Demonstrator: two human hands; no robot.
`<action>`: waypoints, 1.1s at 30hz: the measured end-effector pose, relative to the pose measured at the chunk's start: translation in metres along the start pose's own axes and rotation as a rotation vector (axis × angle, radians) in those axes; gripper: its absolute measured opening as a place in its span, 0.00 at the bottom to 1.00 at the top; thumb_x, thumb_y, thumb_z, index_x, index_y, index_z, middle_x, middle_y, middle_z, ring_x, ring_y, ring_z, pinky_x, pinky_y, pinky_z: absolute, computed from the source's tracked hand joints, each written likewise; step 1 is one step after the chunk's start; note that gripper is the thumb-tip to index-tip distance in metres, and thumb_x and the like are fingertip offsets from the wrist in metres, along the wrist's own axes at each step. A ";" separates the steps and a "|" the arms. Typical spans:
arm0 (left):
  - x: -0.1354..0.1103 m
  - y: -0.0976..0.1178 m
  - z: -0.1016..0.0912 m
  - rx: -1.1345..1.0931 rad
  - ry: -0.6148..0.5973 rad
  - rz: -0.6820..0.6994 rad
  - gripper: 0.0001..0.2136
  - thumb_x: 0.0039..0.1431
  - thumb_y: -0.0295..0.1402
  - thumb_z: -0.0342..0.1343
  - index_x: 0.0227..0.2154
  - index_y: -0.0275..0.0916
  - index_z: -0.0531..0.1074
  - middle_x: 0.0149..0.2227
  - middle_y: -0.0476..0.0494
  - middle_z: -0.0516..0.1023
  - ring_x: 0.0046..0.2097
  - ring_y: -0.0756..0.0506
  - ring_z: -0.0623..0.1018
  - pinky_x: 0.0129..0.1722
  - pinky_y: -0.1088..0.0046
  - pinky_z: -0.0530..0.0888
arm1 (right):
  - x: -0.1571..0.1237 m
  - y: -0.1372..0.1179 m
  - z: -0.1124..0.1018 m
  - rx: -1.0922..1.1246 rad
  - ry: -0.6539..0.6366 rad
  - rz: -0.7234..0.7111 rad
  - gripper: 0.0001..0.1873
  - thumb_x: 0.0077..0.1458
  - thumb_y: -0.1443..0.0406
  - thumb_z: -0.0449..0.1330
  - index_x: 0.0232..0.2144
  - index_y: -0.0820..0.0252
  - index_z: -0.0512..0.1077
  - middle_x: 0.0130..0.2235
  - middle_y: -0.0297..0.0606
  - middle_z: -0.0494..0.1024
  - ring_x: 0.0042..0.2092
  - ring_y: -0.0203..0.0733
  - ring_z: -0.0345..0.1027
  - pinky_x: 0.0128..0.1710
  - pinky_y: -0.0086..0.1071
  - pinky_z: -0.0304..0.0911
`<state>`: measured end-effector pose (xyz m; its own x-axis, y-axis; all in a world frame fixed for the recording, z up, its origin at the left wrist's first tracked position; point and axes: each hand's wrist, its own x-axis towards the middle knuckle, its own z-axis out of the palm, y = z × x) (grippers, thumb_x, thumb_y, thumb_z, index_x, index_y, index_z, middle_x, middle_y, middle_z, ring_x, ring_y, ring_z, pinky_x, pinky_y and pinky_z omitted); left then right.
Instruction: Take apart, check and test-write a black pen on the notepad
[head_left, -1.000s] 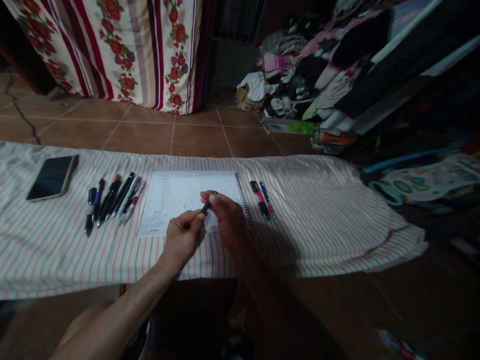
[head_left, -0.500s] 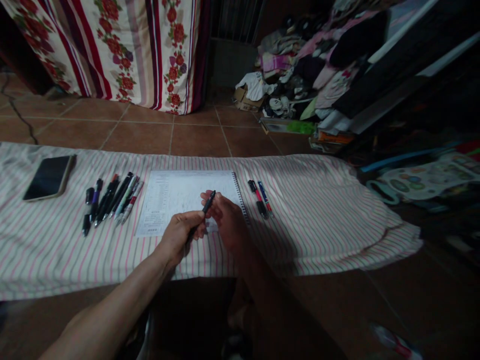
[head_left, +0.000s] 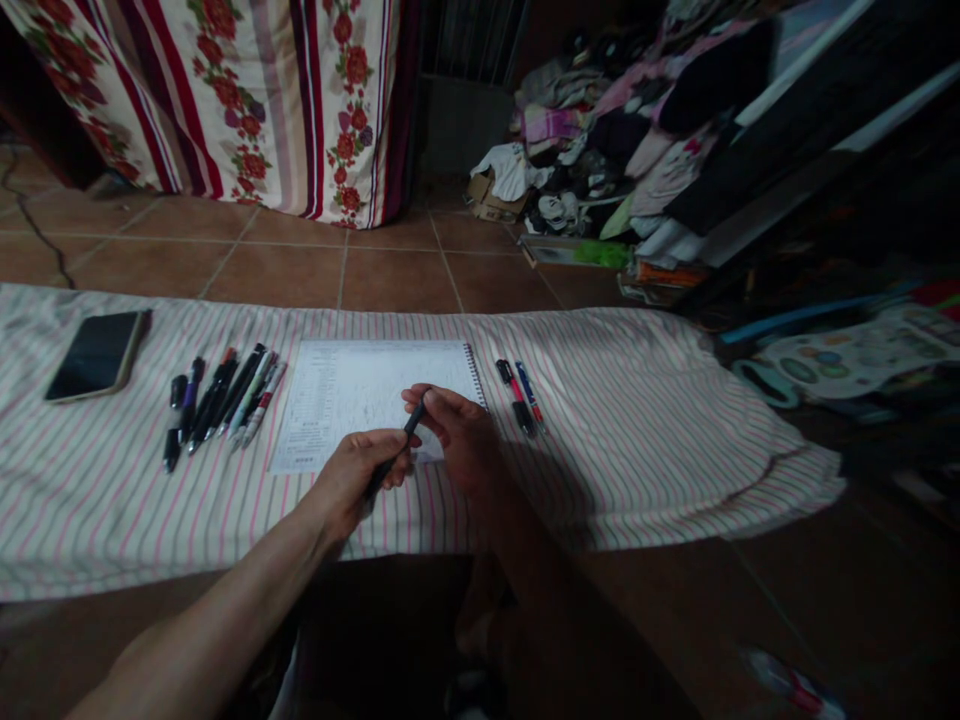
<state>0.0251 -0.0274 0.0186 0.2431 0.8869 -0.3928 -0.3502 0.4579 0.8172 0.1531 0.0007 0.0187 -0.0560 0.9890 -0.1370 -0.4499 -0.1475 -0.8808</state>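
A dark pen (head_left: pixel 413 418) slants between my two hands, above the near right part of a spiral notebook (head_left: pixel 375 370). My left hand (head_left: pixel 367 460) is closed round the pen's lower part, thumb on top. My right hand (head_left: pixel 457 425) pinches its upper end between thumb and fingers. The notebook lies face up with its wire binding on the right; its page bears faint print. Left of it lies a row of several pens (head_left: pixel 225 395). On its right side a red and black pen (head_left: pixel 516 398) rests beside a blue and red pen (head_left: pixel 531 398).
A phone (head_left: pixel 96 355) lies at the left of the striped cloth (head_left: pixel 637 430) covering the table. Beyond the tiled floor (head_left: pixel 292 270) hangs a flowered curtain (head_left: pixel 292 110). A heap of clothes (head_left: pixel 600 140) fills the back right.
My right thumb and fingers have closed over the pen's upper end, which stuck out bare before. My left hand keeps its grip on the lower part.
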 end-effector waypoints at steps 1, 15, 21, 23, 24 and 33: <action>0.000 -0.002 0.000 0.072 0.063 0.059 0.10 0.46 0.37 0.59 0.26 0.32 0.76 0.17 0.51 0.66 0.19 0.54 0.62 0.25 0.74 0.62 | 0.000 0.002 0.001 -0.016 0.021 -0.023 0.11 0.45 0.59 0.63 0.31 0.58 0.76 0.34 0.37 0.80 0.37 0.40 0.72 0.42 0.37 0.64; 0.003 -0.004 -0.004 0.383 0.203 0.276 0.11 0.51 0.38 0.54 0.29 0.35 0.76 0.19 0.49 0.66 0.22 0.51 0.65 0.26 0.74 0.62 | -0.001 0.012 0.012 -0.012 0.154 0.037 0.16 0.44 0.54 0.62 0.31 0.59 0.75 0.37 0.38 0.79 0.35 0.36 0.69 0.37 0.31 0.61; 0.003 0.006 -0.005 -0.061 -0.046 -0.034 0.07 0.48 0.31 0.57 0.22 0.31 0.74 0.17 0.50 0.68 0.18 0.55 0.64 0.26 0.75 0.66 | 0.001 0.006 0.003 0.051 0.013 0.061 0.13 0.45 0.57 0.63 0.33 0.57 0.76 0.38 0.35 0.79 0.37 0.36 0.69 0.41 0.31 0.60; 0.002 0.008 -0.006 -0.079 -0.039 -0.052 0.07 0.47 0.31 0.58 0.23 0.30 0.74 0.17 0.50 0.68 0.18 0.55 0.64 0.26 0.76 0.66 | 0.003 0.006 0.001 0.007 0.000 0.056 0.12 0.45 0.58 0.63 0.33 0.56 0.77 0.38 0.35 0.79 0.38 0.36 0.68 0.42 0.32 0.60; 0.002 0.009 -0.006 -0.084 -0.033 -0.055 0.07 0.47 0.31 0.58 0.24 0.30 0.75 0.17 0.50 0.68 0.18 0.55 0.64 0.25 0.76 0.66 | 0.003 0.006 0.001 -0.015 -0.009 0.059 0.12 0.44 0.58 0.63 0.33 0.55 0.77 0.39 0.35 0.79 0.38 0.36 0.68 0.42 0.33 0.59; 0.002 0.005 -0.002 -0.002 0.075 0.050 0.09 0.45 0.35 0.61 0.21 0.32 0.74 0.15 0.51 0.68 0.18 0.56 0.63 0.20 0.78 0.59 | 0.005 0.007 0.003 -0.164 0.006 0.003 0.12 0.43 0.57 0.63 0.29 0.59 0.76 0.32 0.36 0.79 0.33 0.37 0.69 0.39 0.34 0.60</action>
<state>0.0221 -0.0235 0.0213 0.1568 0.9106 -0.3824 -0.3623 0.4133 0.8354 0.1468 0.0047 0.0133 -0.0518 0.9885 -0.1421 -0.2981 -0.1511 -0.9425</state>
